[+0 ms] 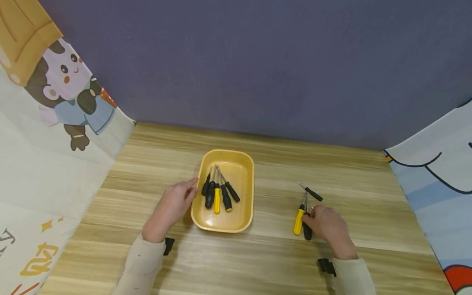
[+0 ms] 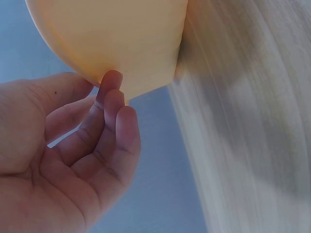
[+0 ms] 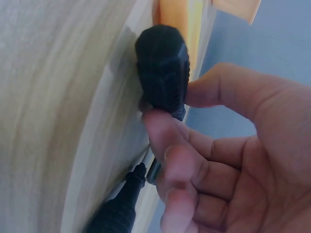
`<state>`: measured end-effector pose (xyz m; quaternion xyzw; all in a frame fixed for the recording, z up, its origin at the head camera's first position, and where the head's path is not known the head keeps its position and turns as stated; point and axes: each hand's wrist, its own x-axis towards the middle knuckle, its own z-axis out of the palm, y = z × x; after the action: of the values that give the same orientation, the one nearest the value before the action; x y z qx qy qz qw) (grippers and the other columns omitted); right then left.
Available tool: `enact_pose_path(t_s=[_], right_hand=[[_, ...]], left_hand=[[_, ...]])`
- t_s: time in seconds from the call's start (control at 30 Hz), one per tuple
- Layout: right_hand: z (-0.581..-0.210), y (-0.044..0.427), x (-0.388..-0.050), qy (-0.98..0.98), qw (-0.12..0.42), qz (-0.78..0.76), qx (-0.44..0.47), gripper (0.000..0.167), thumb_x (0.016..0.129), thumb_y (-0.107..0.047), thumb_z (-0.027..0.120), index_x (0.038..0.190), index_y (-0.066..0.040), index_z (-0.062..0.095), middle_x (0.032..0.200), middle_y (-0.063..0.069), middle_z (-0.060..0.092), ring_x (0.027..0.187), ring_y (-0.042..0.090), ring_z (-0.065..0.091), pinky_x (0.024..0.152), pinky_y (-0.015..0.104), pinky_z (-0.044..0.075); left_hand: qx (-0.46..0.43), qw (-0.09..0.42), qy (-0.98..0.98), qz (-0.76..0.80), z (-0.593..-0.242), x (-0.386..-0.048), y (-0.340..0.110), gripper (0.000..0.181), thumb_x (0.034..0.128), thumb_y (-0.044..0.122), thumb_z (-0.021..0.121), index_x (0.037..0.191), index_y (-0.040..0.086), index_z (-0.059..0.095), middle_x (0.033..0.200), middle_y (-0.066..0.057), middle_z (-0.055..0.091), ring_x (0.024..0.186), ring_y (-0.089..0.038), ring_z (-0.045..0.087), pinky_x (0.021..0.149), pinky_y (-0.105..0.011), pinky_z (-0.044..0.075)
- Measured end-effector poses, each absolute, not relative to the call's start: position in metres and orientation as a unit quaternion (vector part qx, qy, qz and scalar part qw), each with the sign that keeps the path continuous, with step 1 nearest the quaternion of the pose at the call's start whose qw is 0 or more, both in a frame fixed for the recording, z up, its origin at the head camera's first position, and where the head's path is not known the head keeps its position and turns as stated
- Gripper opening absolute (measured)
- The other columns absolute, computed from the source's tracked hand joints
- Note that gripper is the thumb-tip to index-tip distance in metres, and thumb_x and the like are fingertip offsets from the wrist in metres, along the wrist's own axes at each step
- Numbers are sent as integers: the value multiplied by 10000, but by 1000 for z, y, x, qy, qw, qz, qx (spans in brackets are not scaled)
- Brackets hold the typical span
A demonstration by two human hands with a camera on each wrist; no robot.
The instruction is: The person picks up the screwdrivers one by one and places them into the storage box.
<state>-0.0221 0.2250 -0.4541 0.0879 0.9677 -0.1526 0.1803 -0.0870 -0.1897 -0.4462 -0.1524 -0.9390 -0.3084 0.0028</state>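
Observation:
In the head view, my left hand [image 1: 175, 204] is at the left side of a yellow plastic tray [image 1: 248, 205], its thumb and fingertips pinching the rim. The left wrist view shows that hand [image 2: 82, 145] against the tray wall [image 2: 131, 43]. Several screwdrivers lie inside, including a yellow-handled screwdriver [image 1: 216, 200]. To the right, my right hand [image 1: 328, 225] pinches a black-handled screwdriver [image 1: 307, 232] between thumb and index finger; its thick handle [image 3: 163, 68] shows up close in the right wrist view. Beside it are a yellow screwdriver [image 1: 299, 222] and a small black screwdriver [image 1: 314, 194].
Another black screwdriver [image 3: 116, 208] lies below the fingers in the right wrist view; the head view mostly hides it behind the right hand. A wood-grain tabletop [image 1: 273, 262] meets a dark wall panel [image 1: 258, 73] at the back. Printed cloth panels [image 1: 92, 172] flank it.

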Motion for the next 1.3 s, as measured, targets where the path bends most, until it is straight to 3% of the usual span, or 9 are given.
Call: enact_pose_path(t_s=[0.33, 0.63, 1.03, 1.3], right_hand=[[-436, 213, -24, 973, 135, -176, 56, 418, 928, -313, 623, 603, -164, 408, 537, -57, 277, 480, 112, 240, 454, 255, 204], [-416, 183, -45, 976, 118, -184, 10, 440, 944, -311, 604, 594, -166, 380, 525, -53, 265, 452, 111, 247, 454, 263, 227], [-386, 114, -91, 983, 85, -151, -68, 400, 897, -308, 599, 564, -172, 423, 474, -72, 290, 434, 96, 227, 411, 248, 181], [-372, 59, -123, 980, 113, -131, -98, 442, 905, -355, 610, 534, -175, 452, 460, -74, 310, 415, 85, 294, 377, 249, 236]], left_hand=[[-149, -1, -943, -299, -444, -87, -189, 383, 990, 125, 646, 1350, -3, 610, 732, -2, 569, 582, -110, 483, 492, -254, 463], [-149, -1, -942, -301, -445, -87, -189, 385, 988, 121, 648, 1350, -4, 609, 714, 3, 557, 573, -109, 478, 485, -254, 461], [-149, 3, -942, -301, -446, -87, -190, 386, 989, 121, 648, 1350, -9, 607, 721, -11, 572, 582, -108, 487, 495, -255, 468], [-161, 17, -939, -303, -447, -88, -190, 375, 985, 117, 651, 1334, -16, 617, 840, -78, 664, 622, -106, 528, 535, -247, 493]])
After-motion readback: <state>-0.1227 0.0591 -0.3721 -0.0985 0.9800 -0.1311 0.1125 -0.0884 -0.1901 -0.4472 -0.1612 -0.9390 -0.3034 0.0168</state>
